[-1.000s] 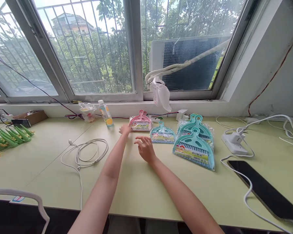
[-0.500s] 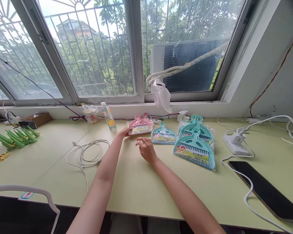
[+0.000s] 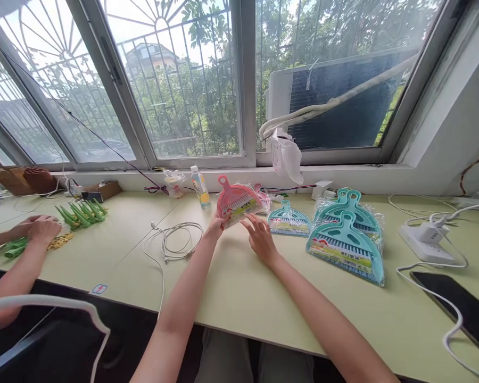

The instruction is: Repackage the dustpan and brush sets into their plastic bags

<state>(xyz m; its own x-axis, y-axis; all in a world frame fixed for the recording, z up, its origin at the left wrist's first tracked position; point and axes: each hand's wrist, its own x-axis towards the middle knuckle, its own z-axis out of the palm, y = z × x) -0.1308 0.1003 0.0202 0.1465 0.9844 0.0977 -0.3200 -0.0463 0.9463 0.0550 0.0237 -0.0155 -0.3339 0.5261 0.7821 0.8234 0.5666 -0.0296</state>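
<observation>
My left hand (image 3: 216,226) grips the lower edge of a pink dustpan-and-brush set (image 3: 236,201) in clear wrap and holds it tilted up above the desk. Just to its right my right hand (image 3: 260,238) hovers with fingers spread, fingertips near the pink set's lower corner. Another pink set (image 3: 263,199) lies on the desk behind the lifted one. A teal set (image 3: 289,219) lies flat to the right. Further right is a stack of larger teal sets (image 3: 346,239).
A coiled white cable (image 3: 175,242) lies left of my arms. A small bottle (image 3: 200,186) and a bag stand by the window ledge. A power strip (image 3: 424,238) and a dark phone (image 3: 459,306) lie at right. Another person's hands (image 3: 38,229) work by green clips (image 3: 82,213) at left.
My left hand has taken hold of the pink set and lifted it off the desk toward me. My right hand moved up beside it. The view swung left, revealing another person's hands.
</observation>
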